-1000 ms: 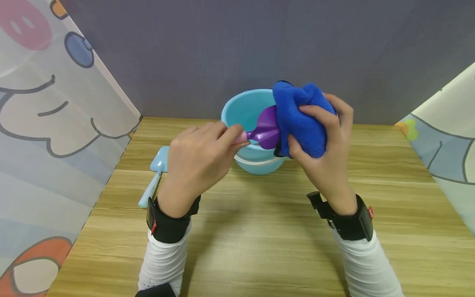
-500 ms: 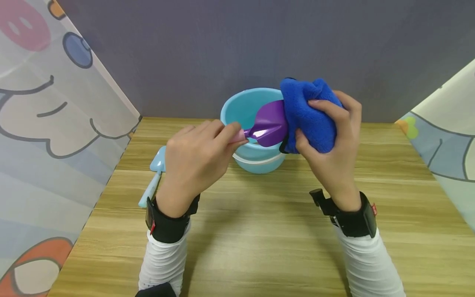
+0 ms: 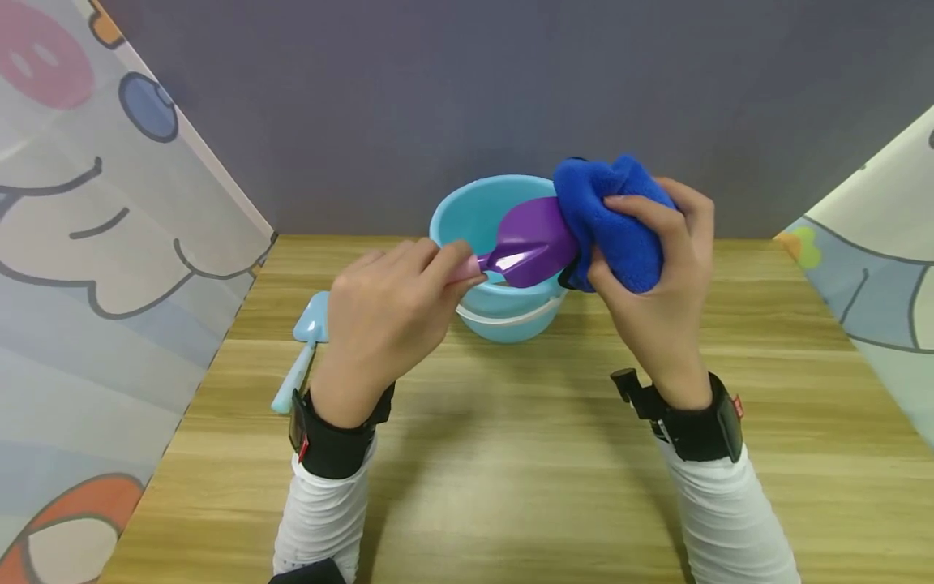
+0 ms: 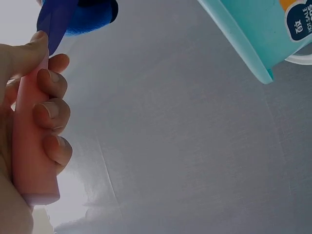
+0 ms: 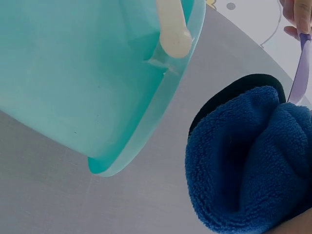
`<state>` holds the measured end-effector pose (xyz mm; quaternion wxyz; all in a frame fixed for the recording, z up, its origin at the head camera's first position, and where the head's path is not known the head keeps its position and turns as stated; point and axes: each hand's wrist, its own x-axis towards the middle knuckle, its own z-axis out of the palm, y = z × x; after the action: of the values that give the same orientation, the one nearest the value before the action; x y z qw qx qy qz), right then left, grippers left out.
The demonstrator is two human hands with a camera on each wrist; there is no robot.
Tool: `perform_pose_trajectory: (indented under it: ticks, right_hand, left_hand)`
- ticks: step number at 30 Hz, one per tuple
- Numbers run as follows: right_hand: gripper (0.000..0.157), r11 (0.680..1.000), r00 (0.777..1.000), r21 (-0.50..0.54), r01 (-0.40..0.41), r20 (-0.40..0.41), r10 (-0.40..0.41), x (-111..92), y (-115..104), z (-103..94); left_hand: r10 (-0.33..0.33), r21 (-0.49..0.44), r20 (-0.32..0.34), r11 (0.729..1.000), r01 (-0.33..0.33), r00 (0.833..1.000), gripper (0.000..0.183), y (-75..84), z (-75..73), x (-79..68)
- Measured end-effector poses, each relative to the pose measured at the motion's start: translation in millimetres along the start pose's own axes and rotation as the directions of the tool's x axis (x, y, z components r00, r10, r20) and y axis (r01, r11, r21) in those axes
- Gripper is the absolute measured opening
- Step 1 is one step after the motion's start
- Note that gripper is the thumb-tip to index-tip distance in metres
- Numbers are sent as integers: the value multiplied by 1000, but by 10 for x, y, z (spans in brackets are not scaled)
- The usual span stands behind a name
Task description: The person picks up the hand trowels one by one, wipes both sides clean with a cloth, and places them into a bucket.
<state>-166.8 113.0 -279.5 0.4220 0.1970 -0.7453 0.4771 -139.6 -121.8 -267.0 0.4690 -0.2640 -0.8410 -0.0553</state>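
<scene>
My left hand (image 3: 394,312) grips the pink handle (image 4: 34,141) of a toy shovel with a purple blade (image 3: 531,243). In the left wrist view the fingers curl around that handle. On the right, my right hand (image 3: 660,276) holds a bunched blue cloth (image 3: 613,219) with dark edging, fingers and thumb pressed into it. The cloth touches the outer edge of the blade and covers part of it. Both are above a light blue bucket (image 3: 470,215) with a white handle, whose inside is partly hidden by the shovel.
A small light blue toy shovel (image 3: 295,377) lies on the wooden table (image 3: 511,478), left of the left hand. Behind the bucket rises a grey wall (image 3: 452,89). Panels with cartoon prints (image 3: 95,284) flank the table on both sides.
The right hand and cloth have shifted right along the blade, baring more purple. The shovel's blade has turned to show more of its broad face. The left hand stays nearly in place.
</scene>
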Motion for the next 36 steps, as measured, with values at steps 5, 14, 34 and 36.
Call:
perform_pose_trajectory:
  ticks: [5, 14, 34, 36]
  right_hand:
    - [35, 1000, 1000, -4, -28, 13, 28, -1, -41, 1]
    - [34, 999, 999, 9, -41, 6, 41, 33, -100, -21]
    - [36, 998, 997, -9, -54, -56, 53, 29, 134, -40]
    - [36, 998, 997, -9, -58, -57, 57, 26, 131, -39]
  left_hand:
    - [-36, -10, 34, 999, 36, 999, 27, 4, 22, -13]
    - [-67, -12, 52, 998, 68, 996, 14, 2, 20, -4]
    - [-208, -104, 157, 969, 225, 966, 22, -128, 11, -45]
    - [-218, -95, 151, 968, 234, 964, 24, -132, 15, -47]
